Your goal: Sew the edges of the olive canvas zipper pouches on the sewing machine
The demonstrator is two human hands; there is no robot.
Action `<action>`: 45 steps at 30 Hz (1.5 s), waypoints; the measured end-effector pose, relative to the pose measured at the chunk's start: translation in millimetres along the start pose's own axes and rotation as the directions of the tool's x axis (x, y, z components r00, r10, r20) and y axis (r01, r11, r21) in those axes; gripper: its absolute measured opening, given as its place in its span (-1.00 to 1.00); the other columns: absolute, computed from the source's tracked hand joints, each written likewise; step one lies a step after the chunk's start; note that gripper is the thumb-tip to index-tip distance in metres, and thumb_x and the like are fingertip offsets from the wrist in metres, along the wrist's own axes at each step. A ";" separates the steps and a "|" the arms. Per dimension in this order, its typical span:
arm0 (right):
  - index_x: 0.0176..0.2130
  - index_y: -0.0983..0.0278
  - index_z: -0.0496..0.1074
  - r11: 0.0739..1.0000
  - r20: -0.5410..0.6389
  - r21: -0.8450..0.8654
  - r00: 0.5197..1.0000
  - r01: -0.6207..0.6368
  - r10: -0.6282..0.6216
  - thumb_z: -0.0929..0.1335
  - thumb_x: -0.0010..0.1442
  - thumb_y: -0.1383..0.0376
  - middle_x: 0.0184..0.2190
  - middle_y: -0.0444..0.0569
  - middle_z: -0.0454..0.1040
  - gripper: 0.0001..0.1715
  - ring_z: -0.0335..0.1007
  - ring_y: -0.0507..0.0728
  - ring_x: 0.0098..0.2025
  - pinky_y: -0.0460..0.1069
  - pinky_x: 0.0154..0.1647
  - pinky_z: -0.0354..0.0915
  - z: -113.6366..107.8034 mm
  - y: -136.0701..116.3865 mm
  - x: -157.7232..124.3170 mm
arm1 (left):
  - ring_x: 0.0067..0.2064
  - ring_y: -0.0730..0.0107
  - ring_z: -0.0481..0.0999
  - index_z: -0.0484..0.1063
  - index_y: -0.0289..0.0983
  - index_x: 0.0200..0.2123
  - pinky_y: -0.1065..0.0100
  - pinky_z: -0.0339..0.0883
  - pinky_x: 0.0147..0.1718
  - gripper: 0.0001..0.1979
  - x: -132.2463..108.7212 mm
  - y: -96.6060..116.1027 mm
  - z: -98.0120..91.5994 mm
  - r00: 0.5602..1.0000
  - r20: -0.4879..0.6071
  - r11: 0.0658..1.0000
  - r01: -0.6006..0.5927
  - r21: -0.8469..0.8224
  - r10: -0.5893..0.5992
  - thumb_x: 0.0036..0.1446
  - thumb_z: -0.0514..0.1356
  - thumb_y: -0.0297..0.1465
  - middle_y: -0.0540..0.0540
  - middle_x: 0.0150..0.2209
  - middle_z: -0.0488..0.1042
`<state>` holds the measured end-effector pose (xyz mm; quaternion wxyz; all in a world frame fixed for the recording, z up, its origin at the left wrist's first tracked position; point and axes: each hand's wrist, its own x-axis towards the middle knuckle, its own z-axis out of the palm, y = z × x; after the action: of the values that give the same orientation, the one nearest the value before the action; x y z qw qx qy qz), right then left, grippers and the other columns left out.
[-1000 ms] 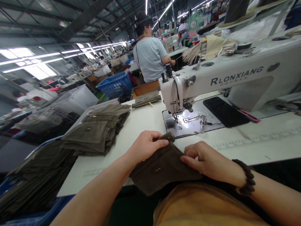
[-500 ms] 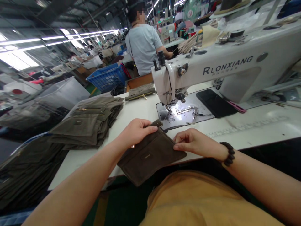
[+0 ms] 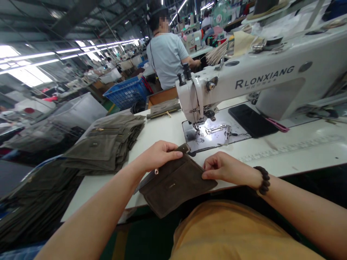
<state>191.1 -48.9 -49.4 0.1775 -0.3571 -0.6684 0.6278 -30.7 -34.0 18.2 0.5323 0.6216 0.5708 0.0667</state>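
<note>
A dark olive-brown fabric pouch panel point(image 3: 176, 186) with a small metal label lies tilted over the table's front edge, its lower corner hanging free. My left hand point(image 3: 161, 155) is closed on its upper left part, thumb on top, beside a gold zipper pull point(image 3: 156, 171). With thumb and fingers pinched, my right hand point(image 3: 221, 167) holds the panel's right edge. The panel's top end, with a small tab, is just in front of the needle plate of the sewing machine point(image 3: 200, 97). Fingers under the fabric are hidden.
Stacked similar panels point(image 3: 105, 144) cover the table's left side, with more dark pieces point(image 3: 35, 195) lower left. A zippered piece point(image 3: 164, 108) lies behind. A black phone point(image 3: 252, 120) rests right of the needle. Beyond are a blue crate point(image 3: 126, 92) and a seated person point(image 3: 166, 54).
The camera view has shifted slightly, so the whole scene sits a little lower and to the right. Both hands keep their hold on the panel, which shows little movement.
</note>
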 end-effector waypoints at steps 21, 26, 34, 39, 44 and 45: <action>-0.60 0.31 0.22 0.998 -0.052 -0.064 0.999 -0.007 0.004 0.34 -0.07 0.25 -0.68 -0.19 0.25 -0.76 0.09 -0.05 -0.61 -0.13 -0.64 -0.03 14.7 3.1 3.1 | -0.50 0.44 0.34 0.45 -0.32 -0.45 0.45 0.13 -0.52 -0.76 -5.6 22.5 7.3 0.969 -0.197 0.908 -0.056 0.415 0.150 -0.01 0.07 -0.29 0.04 -0.57 0.39; -0.59 0.29 0.21 0.989 -0.140 -0.143 0.989 0.033 -0.053 0.34 -0.07 0.28 -0.65 -0.19 0.26 -0.80 0.10 -0.04 -0.60 -0.13 -0.62 -0.01 18.7 3.4 7.8 | -0.47 0.42 0.36 0.45 -0.31 -0.47 0.43 0.12 -0.47 -0.80 -6.4 32.1 5.0 0.940 -0.253 0.784 -0.023 0.621 0.228 0.02 0.06 -0.35 0.00 -0.55 0.42; -0.59 0.27 0.12 0.998 -0.226 0.007 0.972 0.060 -0.056 0.36 -0.12 0.30 -0.62 -0.18 0.26 -0.72 0.15 -0.03 -0.57 -0.13 -0.60 0.01 23.9 2.7 18.0 | -0.35 0.27 0.43 0.43 -0.29 -0.43 0.36 0.19 -0.37 -0.80 2.2 36.5 -1.9 0.932 -0.261 0.617 0.053 0.785 0.252 0.07 0.05 -0.36 -0.09 -0.46 0.46; -0.39 0.23 0.05 0.993 -0.252 0.096 0.967 0.071 -0.045 0.32 -0.07 0.37 -0.59 -0.28 0.17 -0.69 0.14 -0.06 -0.64 -0.15 -0.65 -0.02 32.3 5.7 26.6 | -0.22 0.15 0.44 0.40 -0.31 -0.34 0.27 0.24 -0.27 -0.80 43.7 14.0 8.4 0.919 -0.271 0.585 0.056 0.809 0.287 0.10 0.01 -0.36 -0.19 -0.32 0.46; -0.36 0.25 0.23 0.922 -0.219 -0.386 0.968 0.031 -0.124 0.29 0.01 0.41 -0.51 -0.14 0.34 -0.87 0.27 0.03 -0.48 -0.09 -0.49 0.14 -3.1 -4.8 1.2 | -0.22 0.24 0.45 0.41 -0.30 -0.31 0.34 0.26 -0.25 -0.80 85.4 -2.2 10.7 0.947 -0.136 0.611 -0.075 0.788 0.292 0.10 0.02 -0.37 -0.15 -0.29 0.48; -0.39 0.25 0.28 0.895 -0.154 -0.441 0.976 0.068 -0.150 0.30 0.03 0.38 -0.52 -0.14 0.36 -0.93 0.27 0.02 -0.49 -0.09 -0.49 0.16 -19.4 -8.0 -10.8 | -0.21 0.25 0.44 0.41 -0.30 -0.31 0.34 0.26 -0.24 -0.80 89.5 -3.4 9.6 0.947 -0.119 0.613 -0.094 0.785 0.298 0.11 0.02 -0.37 -0.15 -0.28 0.48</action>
<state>209.8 -42.3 -36.6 0.1901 -0.4059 -0.7908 0.4169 4.1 29.5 -35.4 0.1336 0.8349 0.5315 -0.0510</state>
